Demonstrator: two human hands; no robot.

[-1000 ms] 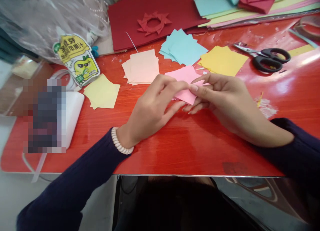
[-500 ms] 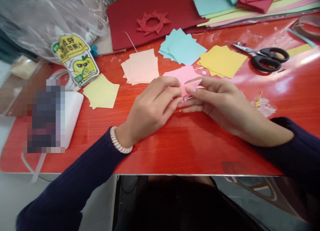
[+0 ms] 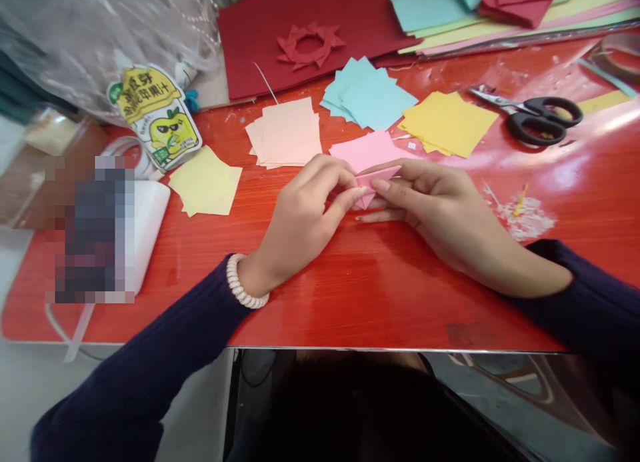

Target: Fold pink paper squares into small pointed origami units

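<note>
A small folded piece of pink paper [image 3: 369, 194] is held in the air above the red table between both hands. My left hand [image 3: 320, 212] pinches its left side with thumb and fingers. On the right side, my right hand [image 3: 425, 199] grips it, thumb on the near face and fingers behind. Part of the folded paper is hidden by the fingers. Just beyond my hands lies a stack of pink paper sheets [image 3: 367, 149], partly covered by them. Peach squares [image 3: 290, 132], light blue squares [image 3: 373, 92] and yellow squares [image 3: 453, 125] fan out behind.
Black-handled scissors [image 3: 537, 119] lie at the right, near white scraps [image 3: 533, 215]. Pale yellow squares [image 3: 210, 185], a juice pouch [image 3: 165, 125] and a white box-like object [image 3: 150, 239] are at the left. A folded red paper ring [image 3: 287, 52] rests on dark red sheets [image 3: 245, 42] at the back.
My left thumb has shifted on the folded pink paper and now presses its near face. The folded paper is turned slightly, showing more of its pointed lower part. The view has shifted a little.
</note>
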